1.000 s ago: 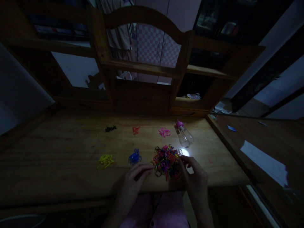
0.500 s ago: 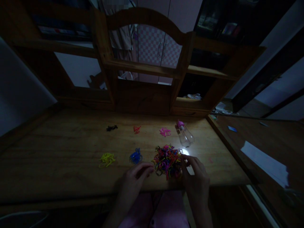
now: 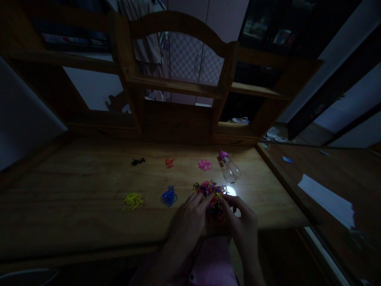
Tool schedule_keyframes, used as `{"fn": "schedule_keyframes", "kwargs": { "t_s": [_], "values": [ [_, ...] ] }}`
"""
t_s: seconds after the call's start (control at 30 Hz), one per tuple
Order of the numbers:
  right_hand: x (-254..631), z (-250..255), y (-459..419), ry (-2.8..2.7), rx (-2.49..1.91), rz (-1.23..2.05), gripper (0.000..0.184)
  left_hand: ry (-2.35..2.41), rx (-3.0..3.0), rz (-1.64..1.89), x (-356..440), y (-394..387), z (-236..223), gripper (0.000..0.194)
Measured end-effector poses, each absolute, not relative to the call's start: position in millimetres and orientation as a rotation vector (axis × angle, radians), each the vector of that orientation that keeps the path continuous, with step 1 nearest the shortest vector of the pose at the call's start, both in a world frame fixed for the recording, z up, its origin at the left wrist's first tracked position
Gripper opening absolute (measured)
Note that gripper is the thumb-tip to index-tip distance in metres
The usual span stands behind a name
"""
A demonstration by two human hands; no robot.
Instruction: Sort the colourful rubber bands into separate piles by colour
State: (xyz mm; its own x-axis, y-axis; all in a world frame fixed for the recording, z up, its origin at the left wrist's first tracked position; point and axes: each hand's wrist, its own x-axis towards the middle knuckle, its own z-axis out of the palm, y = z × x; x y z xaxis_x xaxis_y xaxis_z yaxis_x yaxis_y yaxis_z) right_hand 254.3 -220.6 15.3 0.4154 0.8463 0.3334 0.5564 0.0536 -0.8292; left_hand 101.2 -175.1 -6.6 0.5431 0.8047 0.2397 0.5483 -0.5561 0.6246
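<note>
A mixed heap of many-coloured rubber bands [image 3: 216, 206] lies near the table's front edge. My left hand [image 3: 193, 214] reaches over its left side, fingers together, with the fingertips at the bands; what they pinch is not clear. My right hand [image 3: 242, 218] is closed at the heap's right side, thumb and finger pinched by a yellow rubber band [image 3: 218, 195]. Sorted by colour, small piles lie apart: yellow bands [image 3: 132, 201], blue bands [image 3: 169, 196], black bands [image 3: 138, 161], red bands [image 3: 169, 163] and pink bands [image 3: 204, 165].
A clear bottle with a pink top [image 3: 230, 169] lies behind the heap, beside a bright light spot [image 3: 230, 192]. Wooden shelving [image 3: 178, 119] rises along the table's back. White paper [image 3: 327, 200] and a blue card [image 3: 287, 159] lie on the surface at right.
My left hand has moved right, from beside the heap to over its left part, close to my right hand. My right hand stays at the heap's right side. The view shifts slightly.
</note>
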Motion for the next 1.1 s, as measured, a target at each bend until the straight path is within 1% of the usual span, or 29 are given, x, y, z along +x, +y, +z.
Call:
{"fn": "schedule_keyframes", "kwargs": {
  "t_s": [0.13, 0.3, 0.4, 0.47, 0.57, 0.63, 0.93, 1.1],
  "values": [
    [253, 17, -218, -1.18, -1.642, 0.437, 0.018, 1.134, 2.306, 0.752, 99, -176, -7, 0.045],
    [252, 20, -219, -1.135, -1.652, 0.411, 0.016, 1.181, 2.151, 0.862, 100, -172, -2, 0.038],
    [251, 25, -222, -1.136, -1.644, 0.376, 0.015, 1.127, 1.834, 0.993, 98, -170, 5, 0.031],
    [248, 31, -227, -1.176, -1.62, 0.353, 0.013, 1.021, 1.53, 0.988, 96, -173, 12, 0.025],
    [236, 42, -237, -1.287, -1.528, 0.35, 0.009, 0.861, 1.161, 0.956, 93, -182, 22, 0.025],
    [226, 49, -242, -1.359, -1.454, 0.353, 0.011, 0.847, 1.036, 1.0, 91, -188, 27, 0.024],
    [212, 49, -243, -1.559, -1.4, 0.211, 0.019, 0.877, 0.98, 1.032, 83, -192, 27, 0.027],
    [210, 50, -245, -1.858, -1.448, 0.208, 0.028, 0.955, 1.091, 1.056, 75, -192, 21, 0.02]
  ]
}}
